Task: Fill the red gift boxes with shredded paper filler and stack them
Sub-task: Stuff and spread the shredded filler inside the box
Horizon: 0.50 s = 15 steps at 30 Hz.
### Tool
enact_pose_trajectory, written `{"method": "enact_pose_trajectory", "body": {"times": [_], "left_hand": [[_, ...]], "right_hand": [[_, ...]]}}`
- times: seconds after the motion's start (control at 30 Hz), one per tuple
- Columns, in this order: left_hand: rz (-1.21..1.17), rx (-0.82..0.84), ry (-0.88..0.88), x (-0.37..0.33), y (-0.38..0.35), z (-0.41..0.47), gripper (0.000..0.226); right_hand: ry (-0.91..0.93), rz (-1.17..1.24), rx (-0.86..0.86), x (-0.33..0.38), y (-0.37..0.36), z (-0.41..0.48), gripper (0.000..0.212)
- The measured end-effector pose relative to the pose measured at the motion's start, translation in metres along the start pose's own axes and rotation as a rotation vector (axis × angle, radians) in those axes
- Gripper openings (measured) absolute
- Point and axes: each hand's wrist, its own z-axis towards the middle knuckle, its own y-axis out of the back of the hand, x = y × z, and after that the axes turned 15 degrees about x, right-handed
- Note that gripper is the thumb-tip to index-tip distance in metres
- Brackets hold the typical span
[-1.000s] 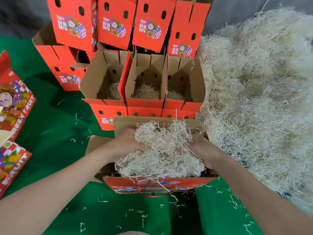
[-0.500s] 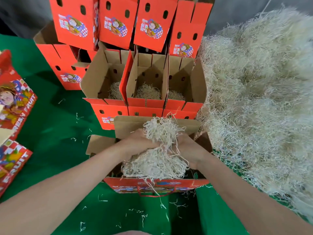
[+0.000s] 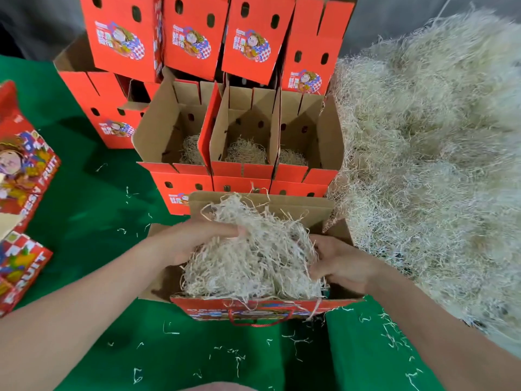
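Observation:
An open red gift box with brown flaps stands right in front of me on the green cloth. A clump of pale shredded paper fills it and rises above its rim. My left hand grips the clump on its left side. My right hand grips it on the right, fingers curled into the strands. Behind it stand three open red boxes in a row, each with a little filler at the bottom.
More red boxes are stacked on the row behind. A large heap of shredded paper covers the right side. Flat printed boxes lie at the left edge. Loose strands litter the green cloth.
The hands squeezed the clump together half a second ago, then moved apart again. The filler now spreads wider in the box.

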Motion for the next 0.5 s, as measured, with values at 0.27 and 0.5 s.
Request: {"method": "enact_pose_trajectory", "body": {"times": [0.27,0.5], "left_hand": [[0.257,0.118,-0.130,-0.020,-0.048,0.002,0.031],[0.134,-0.050,-0.263,-0.015,-0.022,-0.005,0.036]], "right_hand": [[0.089,0.208,-0.285,0.006,-0.012,0.029,0.060],[0.055,0.191,-0.330,-0.003,0.014,-0.003,0.062]]}}
